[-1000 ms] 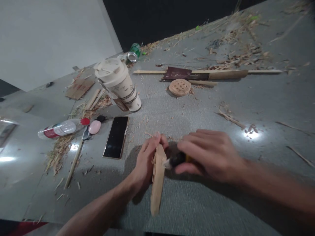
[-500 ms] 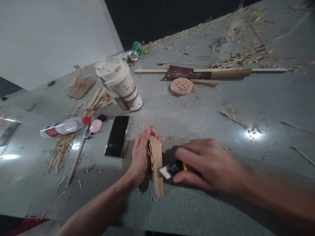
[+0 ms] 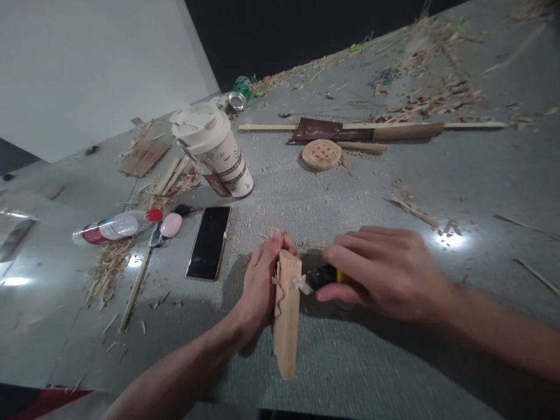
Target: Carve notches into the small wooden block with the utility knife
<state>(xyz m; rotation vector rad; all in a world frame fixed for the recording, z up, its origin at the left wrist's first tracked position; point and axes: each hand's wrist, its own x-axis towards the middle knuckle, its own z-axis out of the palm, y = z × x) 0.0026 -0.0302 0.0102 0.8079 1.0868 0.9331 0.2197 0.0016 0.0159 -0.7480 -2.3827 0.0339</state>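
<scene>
My left hand (image 3: 262, 280) is closed around the far part of a pale block of wood (image 3: 287, 326), which stands on its narrow side above the grey table. A thin curled shaving clings to the block's left face. In my right hand (image 3: 380, 274) is a utility knife (image 3: 321, 278) with a black and yellow handle. Its short blade points left and meets or nearly meets the block's right edge; contact is hard to tell. The palm hides most of the knife's handle.
A phone (image 3: 209, 242) lies left of my left hand, beside a plastic bottle (image 3: 116, 226) and a pink oval object (image 3: 171, 224). Behind stand a lidded paper cup (image 3: 227, 157) and a green can (image 3: 240, 93). A round carved wooden piece (image 3: 322, 154), sticks and shavings lie further back.
The wood block and my left hand have shifted slightly right and nearer to me. My right hand with the knife has moved up and a little right along the block's edge.
</scene>
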